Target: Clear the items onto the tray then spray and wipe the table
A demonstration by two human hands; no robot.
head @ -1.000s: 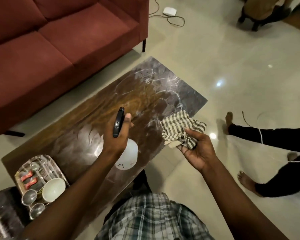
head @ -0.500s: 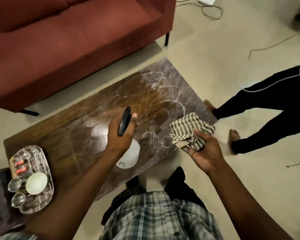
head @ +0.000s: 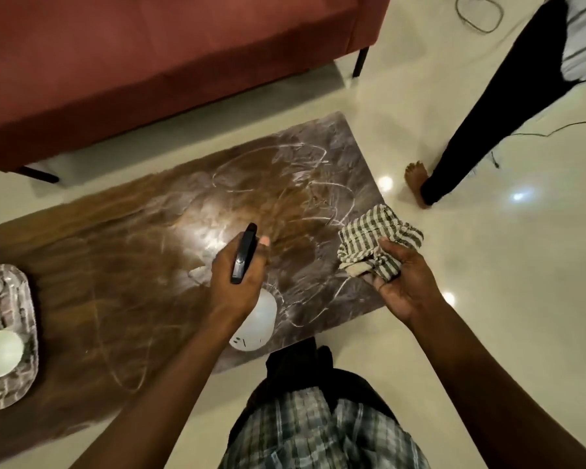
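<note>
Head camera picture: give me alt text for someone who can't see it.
A person standing over a low brown table holds a white spray bottle in the left hand and a bunched striped cloth in the right hand. A tray with a white cup sits at the table's left end; a red sofa stands behind.

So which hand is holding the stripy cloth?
The right hand grips the green-and-white striped cloth; the left hand holds a white spray bottle.

Curled left hand [head: 234, 286], curled right hand [head: 405, 286]
</note>
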